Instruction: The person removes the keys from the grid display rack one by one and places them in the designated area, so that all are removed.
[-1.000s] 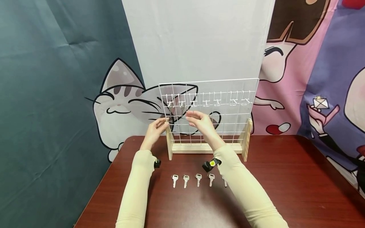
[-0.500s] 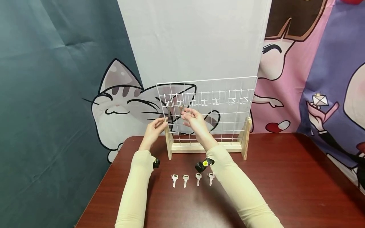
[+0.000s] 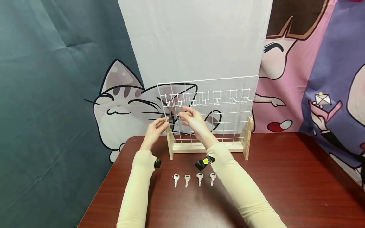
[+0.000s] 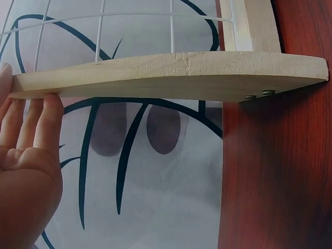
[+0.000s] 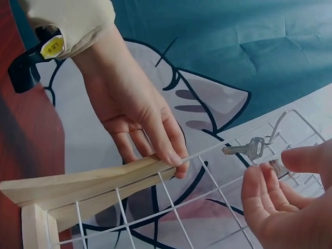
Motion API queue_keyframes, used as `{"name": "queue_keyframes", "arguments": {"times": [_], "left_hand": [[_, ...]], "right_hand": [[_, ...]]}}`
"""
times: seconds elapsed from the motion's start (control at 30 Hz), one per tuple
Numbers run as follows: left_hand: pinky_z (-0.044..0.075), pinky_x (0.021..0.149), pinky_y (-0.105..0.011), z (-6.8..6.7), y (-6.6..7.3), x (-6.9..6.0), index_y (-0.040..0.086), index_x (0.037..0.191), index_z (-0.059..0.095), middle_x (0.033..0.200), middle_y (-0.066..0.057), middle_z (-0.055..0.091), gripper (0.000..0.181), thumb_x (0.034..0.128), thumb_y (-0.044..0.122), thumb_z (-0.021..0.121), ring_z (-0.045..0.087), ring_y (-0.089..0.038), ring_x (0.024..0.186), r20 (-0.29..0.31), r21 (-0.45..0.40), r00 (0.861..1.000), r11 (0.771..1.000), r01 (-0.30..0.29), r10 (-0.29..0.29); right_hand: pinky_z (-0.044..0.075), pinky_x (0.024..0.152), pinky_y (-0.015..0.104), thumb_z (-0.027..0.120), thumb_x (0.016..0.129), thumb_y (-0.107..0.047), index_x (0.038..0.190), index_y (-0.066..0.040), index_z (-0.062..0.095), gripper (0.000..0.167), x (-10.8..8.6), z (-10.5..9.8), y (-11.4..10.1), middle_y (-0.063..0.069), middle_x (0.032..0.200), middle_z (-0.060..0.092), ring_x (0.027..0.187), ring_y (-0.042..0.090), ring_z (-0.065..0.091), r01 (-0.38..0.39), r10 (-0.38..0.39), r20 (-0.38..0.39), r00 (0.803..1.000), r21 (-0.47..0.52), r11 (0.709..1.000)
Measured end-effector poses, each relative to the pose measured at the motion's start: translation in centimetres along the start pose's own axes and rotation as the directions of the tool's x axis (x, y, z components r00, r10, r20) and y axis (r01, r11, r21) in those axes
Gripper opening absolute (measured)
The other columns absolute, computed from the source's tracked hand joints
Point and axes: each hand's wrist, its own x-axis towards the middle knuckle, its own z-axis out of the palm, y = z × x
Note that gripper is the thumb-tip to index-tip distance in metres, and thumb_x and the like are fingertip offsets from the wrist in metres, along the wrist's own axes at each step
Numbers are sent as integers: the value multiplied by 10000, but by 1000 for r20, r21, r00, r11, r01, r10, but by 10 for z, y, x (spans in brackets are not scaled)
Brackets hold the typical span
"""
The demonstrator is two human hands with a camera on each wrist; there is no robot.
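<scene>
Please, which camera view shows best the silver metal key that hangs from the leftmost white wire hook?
The right wrist view: the silver metal key appears largest, with its head and toothed blade uncovered. The head view shows it small and faint, below the leftmost white wire hook; the left wrist view does not show it.

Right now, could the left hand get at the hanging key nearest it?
Probably yes: the left hand would have to let go of the wooden upright, but nothing visible stands between it and the hanging key.
</scene>
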Motion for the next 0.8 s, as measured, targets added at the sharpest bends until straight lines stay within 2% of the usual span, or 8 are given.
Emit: {"name": "queue_keyframes", "arguments": {"times": [0.17,0.3,0.4,0.47,0.6,0.63,0.7,0.8], "left_hand": [[544,968,-261,-1,0,1,-65,1322,593,1364,-192,613,375,995,108,656,593,-344,1249,-5,1,1000,1000,-6,6],[543,966,-256,0,0,2,-85,1338,573,1390,-235,576,410,996,124,659,641,-203,1191,10,5,1000,1000,-4,4],[537,974,-255,3,3,2,-101,1341,562,1403,-270,547,421,993,116,660,657,-81,1112,27,-22,1000,1000,0,1],[536,976,-256,5,4,1,-99,1335,568,1400,-269,551,410,993,109,659,658,-131,1139,25,-31,1000,1000,0,1],[530,995,-278,4,3,1,-79,1321,584,1388,-222,583,385,992,106,660,593,-342,1250,26,-25,1000,1000,8,-7],[529,998,-280,3,0,2,-73,1321,586,1388,-215,587,392,992,125,666,565,-380,1271,24,-20,1000,1000,0,0],[527,1004,-288,2,-1,2,-67,1326,586,1380,-196,600,401,991,139,670,575,-366,1263,24,-12,1000,1000,4,-3],[526,1005,-288,-1,-2,1,-51,1335,590,1379,-180,607,404,995,154,667,619,-270,1219,15,10,1000,1000,12,-12]], "right_hand": [[540,1004,434,640,982,-51,1470,39,449,532,2,3,-2,281,1292,615,1019,259,678,19,-19,5,1000,-17,1000],[561,973,398,653,971,-25,1481,32,437,557,0,-1,-2,276,1249,641,881,146,693,27,-27,-5,1000,-46,999],[586,918,339,669,964,-37,1474,-11,470,548,-5,-7,-4,262,1213,663,846,123,703,52,-54,-16,998,-92,994],[583,918,329,683,957,-50,1467,-41,488,547,-8,-11,-6,250,1191,676,868,150,715,70,-73,-20,997,-111,991],[582,921,338,688,952,-43,1461,-82,509,541,-16,-17,-6,222,1131,697,957,255,719,118,-122,-17,992,-144,982],[583,917,336,690,952,-44,1462,-88,513,542,-18,-18,-6,198,1105,706,970,274,714,134,-138,-17,990,-158,978],[590,901,331,690,951,-44,1460,-99,523,539,-21,-20,-7,174,1074,710,978,304,707,169,-174,-11,985,-176,970],[592,892,329,699,950,-73,1449,-128,546,525,-26,-22,-11,145,1056,714,961,308,708,215,-219,4,976,-206,955]]}}
